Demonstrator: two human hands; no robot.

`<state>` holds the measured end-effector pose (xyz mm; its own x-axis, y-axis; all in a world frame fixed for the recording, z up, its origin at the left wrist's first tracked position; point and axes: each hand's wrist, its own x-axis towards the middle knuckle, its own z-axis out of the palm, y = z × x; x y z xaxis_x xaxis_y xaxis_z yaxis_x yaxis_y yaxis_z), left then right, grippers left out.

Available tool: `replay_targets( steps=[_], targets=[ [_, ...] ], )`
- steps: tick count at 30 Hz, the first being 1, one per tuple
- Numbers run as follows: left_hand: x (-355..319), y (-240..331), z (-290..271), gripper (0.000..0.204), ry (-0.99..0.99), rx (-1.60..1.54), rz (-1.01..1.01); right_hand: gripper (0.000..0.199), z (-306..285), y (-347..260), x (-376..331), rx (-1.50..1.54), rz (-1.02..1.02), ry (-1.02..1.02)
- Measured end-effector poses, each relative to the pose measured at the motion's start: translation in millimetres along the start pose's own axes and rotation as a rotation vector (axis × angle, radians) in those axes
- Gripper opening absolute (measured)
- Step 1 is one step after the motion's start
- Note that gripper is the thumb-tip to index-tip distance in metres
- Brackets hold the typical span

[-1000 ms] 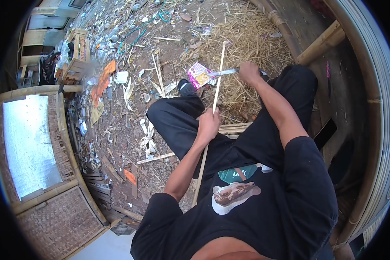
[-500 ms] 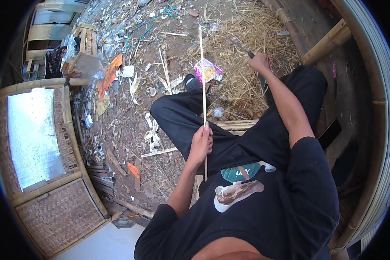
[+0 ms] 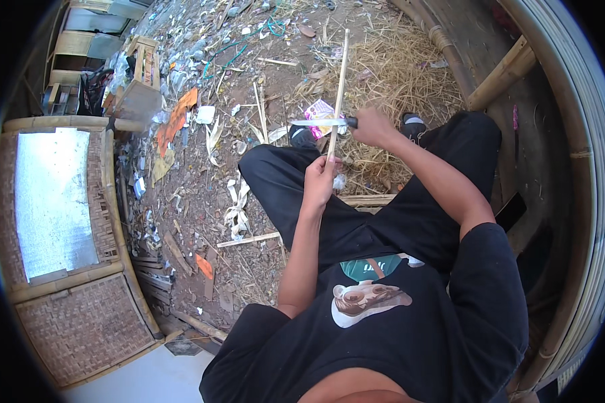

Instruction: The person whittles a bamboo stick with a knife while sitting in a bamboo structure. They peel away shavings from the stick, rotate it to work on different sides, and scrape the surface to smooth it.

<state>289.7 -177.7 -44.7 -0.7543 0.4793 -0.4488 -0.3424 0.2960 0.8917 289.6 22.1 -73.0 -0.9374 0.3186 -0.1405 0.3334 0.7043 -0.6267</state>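
Note:
My left hand (image 3: 319, 180) is closed around the lower part of a long, pale bamboo strip (image 3: 343, 74). The strip points away from me, its far end leaning slightly right. In my right hand (image 3: 375, 127) is the dark handle of a knife (image 3: 314, 123). Its blade lies across the strip, a little beyond my left hand, with the tip to the left. Whether the edge bites into the strip I cannot tell. Beneath the blade, a pink and yellow wrapper (image 3: 319, 111) lies on the ground.
Dry straw-like shavings (image 3: 410, 74) are heaped ahead to the right. Litter and an orange scrap (image 3: 175, 121) cover the ground at left. A woven bamboo panel (image 3: 81, 322) stands at the left, and a bamboo post (image 3: 507, 74) at the right. A dark phone (image 3: 511, 211) lies beside my right thigh.
My right hand has swung the knife leftward from over the shavings onto the strip. My left hand has moved forward with the strip, whose far end has tipped right.

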Motion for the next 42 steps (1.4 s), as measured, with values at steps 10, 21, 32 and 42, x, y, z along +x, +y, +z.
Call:
replay_targets(
  steps=[10,21,32,42],
  targets=[
    [15,19,20,0.021,0.418,0.724,0.355,0.026,22,-16,-15,0.045,-0.027,-0.136],
    [20,2,27,0.018,0.404,0.799,0.346,0.024,34,-1,-1,0.004,0.024,-0.094],
    [-49,-10,32,0.016,0.242,0.785,0.256,0.029,24,89,51,0.120,0.520,-0.034],
    [10,18,21,0.017,0.401,0.912,0.335,0.030,28,-27,-15,0.073,0.037,-0.206]
  ],
)
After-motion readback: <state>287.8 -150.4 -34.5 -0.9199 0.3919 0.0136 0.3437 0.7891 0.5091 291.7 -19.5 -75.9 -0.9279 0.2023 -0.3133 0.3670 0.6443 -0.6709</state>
